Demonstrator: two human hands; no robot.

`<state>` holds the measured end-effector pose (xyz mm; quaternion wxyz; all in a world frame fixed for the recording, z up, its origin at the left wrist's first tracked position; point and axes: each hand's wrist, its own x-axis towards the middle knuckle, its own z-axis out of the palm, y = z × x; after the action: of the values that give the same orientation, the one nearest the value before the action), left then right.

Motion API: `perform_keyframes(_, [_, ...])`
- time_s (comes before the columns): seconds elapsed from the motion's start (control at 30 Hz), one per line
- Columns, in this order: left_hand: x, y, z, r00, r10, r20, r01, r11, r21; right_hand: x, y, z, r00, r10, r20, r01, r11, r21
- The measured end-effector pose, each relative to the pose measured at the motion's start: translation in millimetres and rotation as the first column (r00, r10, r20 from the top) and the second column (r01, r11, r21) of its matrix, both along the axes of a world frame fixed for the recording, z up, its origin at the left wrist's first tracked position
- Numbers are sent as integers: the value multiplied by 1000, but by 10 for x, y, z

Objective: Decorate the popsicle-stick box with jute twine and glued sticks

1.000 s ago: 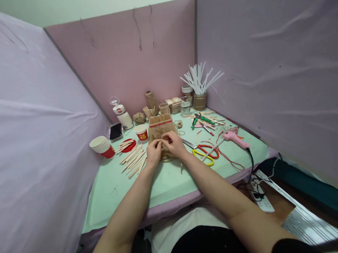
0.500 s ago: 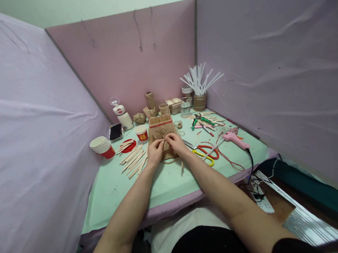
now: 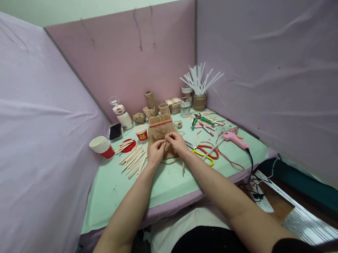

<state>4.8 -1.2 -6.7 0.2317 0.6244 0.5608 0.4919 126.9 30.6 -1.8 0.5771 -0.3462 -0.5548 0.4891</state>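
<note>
My left hand [image 3: 156,151] and my right hand [image 3: 175,143] meet at the middle of the table. Both have their fingers pinched together on a piece of brown twine [image 3: 183,168], one end of which hangs below my right wrist. Just behind the fingers is a brown wooden box [image 3: 158,132] with a red band along its top edge. Its lower part is partly hidden by my hands. Left of it lie loose craft sticks [image 3: 133,160]; scissors [image 3: 207,153] with red and yellow handles rest on the right.
A pink glue gun [image 3: 234,139] with a black cable lies at the right. Stacked paper cups [image 3: 101,146], a single paper cup [image 3: 141,133] and a white bottle [image 3: 124,118] stand left. Green-handled pliers [image 3: 203,120] and a jar of white glue sticks [image 3: 199,102] are behind.
My pinched fingers have shifted slightly up and to the right with the twine. Its hanging end has moved a little to the right.
</note>
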Motion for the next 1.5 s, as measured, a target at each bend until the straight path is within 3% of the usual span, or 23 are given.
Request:
perform_keyframes(0.43, [41, -24, 41, 992, -12, 126, 20, 998, -64, -33, 60, -43, 997, -28, -77, 29, 999, 20])
perform_keyframes(0.7, [37, -44, 77, 981, 42, 191, -40, 999, -15, -14, 26, -21, 996, 20, -81, -24, 998, -56])
perform_keyframes(0.87, [24, -36, 72, 978, 54, 200, -51, 998, -19, -8, 7, -6, 996, 19, -83, -22, 999, -37])
perform_keyframes(1.13, [12, -40, 78, 979, 74, 188, -73, 997, -11, -10, -2, -25, 997, -56, 52, 51, 993, 102])
perform_keyframes(1.37, [4, -40, 87, 981, 96, 171, -102, 994, 26, 16, -60, 15, 957, -212, 201, 143, 940, 311])
perform_keyframes(1.5, [7, -53, 100, 984, 111, 136, -120, 991, 59, 4, -66, 10, 943, -222, 247, 134, 935, 328])
